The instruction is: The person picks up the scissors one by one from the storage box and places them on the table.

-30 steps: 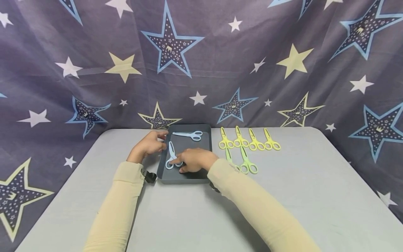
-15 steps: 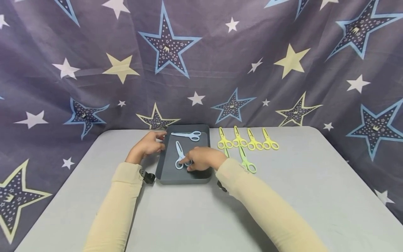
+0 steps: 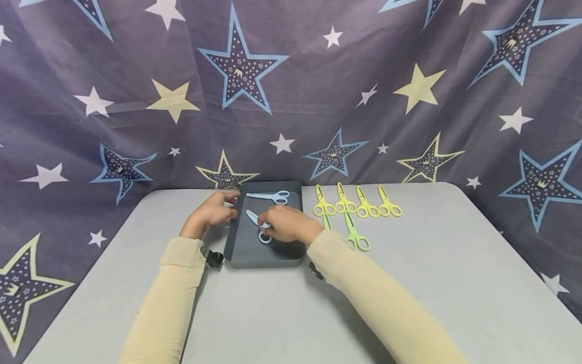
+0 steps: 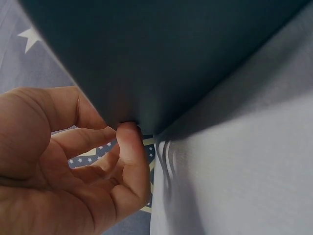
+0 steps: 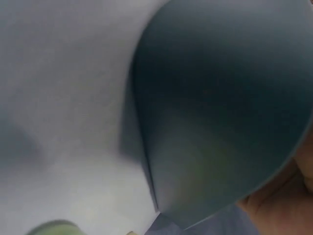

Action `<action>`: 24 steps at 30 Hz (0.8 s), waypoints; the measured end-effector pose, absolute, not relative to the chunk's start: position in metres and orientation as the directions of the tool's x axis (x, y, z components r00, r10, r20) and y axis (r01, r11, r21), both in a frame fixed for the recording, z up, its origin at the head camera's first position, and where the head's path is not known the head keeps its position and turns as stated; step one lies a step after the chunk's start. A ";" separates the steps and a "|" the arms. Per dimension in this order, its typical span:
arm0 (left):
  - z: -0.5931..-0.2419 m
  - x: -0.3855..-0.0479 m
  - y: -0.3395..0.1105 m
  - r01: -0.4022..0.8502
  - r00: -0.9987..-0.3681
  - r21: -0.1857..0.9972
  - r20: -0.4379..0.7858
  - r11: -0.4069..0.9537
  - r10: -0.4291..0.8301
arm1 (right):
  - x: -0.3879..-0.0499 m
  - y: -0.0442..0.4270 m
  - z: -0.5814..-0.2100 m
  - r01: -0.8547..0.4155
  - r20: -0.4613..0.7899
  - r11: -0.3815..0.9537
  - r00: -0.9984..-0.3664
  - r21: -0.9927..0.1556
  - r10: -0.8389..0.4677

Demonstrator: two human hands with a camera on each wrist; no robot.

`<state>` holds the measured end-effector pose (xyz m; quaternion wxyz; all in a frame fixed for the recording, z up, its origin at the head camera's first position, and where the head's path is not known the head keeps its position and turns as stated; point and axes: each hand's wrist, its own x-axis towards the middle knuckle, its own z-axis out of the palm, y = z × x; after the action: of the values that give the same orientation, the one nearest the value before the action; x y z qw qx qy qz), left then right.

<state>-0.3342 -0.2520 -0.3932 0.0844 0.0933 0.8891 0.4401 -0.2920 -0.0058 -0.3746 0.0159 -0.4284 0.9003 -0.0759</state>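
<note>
A dark grey tray (image 3: 265, 259) lies on the table, its left side gripped by my left hand (image 3: 210, 213). The left wrist view shows the left hand (image 4: 83, 161) with thumb and fingers at the tray's edge (image 4: 142, 58). Inside the tray, my right hand (image 3: 288, 224) pinches light blue scissors (image 3: 252, 217) around the handles, partly covering them; their tip points up and left. Above them, a second light blue pair (image 3: 262, 195) lies sideways. In the right wrist view, the tray's wall (image 5: 220, 112) hides most of the right hand (image 5: 281, 205).
Several yellow scissors (image 3: 365, 209) stand in a row right of the tray, tips toward the back. Below them lie green scissors (image 3: 352, 230), one pair (image 3: 326, 221) largely hidden behind the right hand and sleeve. A star-patterned cloth (image 3: 318, 101) hangs behind the table.
The lower blue scissors shifted right with my right hand, then turned so their tip swung left. The right hand has risen slightly over the handles. My left hand has stayed at the tray.
</note>
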 end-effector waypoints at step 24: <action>-0.393 -0.332 -0.252 0.101 -0.969 0.793 -0.058 0.600 0.240 | -0.299 -0.011 -0.389 -0.785 0.031 0.608 -0.615 -0.115 -0.788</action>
<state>-0.3322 -0.2522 -0.3932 0.0795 0.0958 0.8910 0.4366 -0.2992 -0.0111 -0.3891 0.0115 -0.4386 0.8967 -0.0585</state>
